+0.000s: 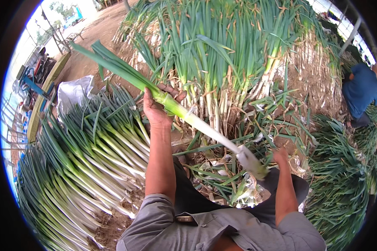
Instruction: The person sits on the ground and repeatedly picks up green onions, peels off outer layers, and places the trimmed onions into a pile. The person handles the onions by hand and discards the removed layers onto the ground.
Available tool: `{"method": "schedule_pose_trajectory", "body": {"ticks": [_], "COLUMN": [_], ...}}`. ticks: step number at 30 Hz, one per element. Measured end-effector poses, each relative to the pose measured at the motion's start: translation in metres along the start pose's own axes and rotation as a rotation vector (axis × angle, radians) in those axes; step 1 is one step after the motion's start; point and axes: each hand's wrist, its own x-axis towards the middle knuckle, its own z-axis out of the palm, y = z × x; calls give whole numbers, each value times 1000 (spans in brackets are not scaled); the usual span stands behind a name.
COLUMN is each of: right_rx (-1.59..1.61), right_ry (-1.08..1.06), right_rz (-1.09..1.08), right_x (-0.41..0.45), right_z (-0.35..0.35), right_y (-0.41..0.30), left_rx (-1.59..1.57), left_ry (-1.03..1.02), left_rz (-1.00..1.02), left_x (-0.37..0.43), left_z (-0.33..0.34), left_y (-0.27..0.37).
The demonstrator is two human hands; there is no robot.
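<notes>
My left hand (160, 105) holds a long green onion stalk (204, 124) by its light-green part, palm up and fingers around it. The green leaves point to the upper left, and the white end slants down to the lower right. A pale, blurred flap of outer skin (249, 160) hangs at that root end, near my right knee. My right hand (281, 155) is apart from the stalk, over leafy scraps; its fingers are blurred, so what it grips cannot be made out. A heap of stripped leaves and skins (223, 174) lies between my legs.
Cleaner green onions (94, 169) lie in a row on my left, beside a white sack (73, 92). Tall bundles of onions (220, 53) stand ahead. More leafy greens (336, 175) are piled on my right. A person in blue (361, 89) crouches at the far right.
</notes>
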Motion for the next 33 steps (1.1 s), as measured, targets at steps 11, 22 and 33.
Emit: {"method": "schedule_pose_trajectory", "body": {"ticks": [11,22,33], "right_rx": [952,966,1030], "right_ry": [13,173,-270], "right_rz": [-998,-1007,-1064], "right_x": [-143,-150,-168], "right_z": [-87,-100,-97], "right_y": [-314,-321,-305], "left_rx": [53,267,223], "left_ry": [-218,-186,-143], "left_rz": [-287,-287,-244], "left_x": [-18,-24,-17], "left_z": [23,25,19], "left_y": [-57,-60,-54]}}
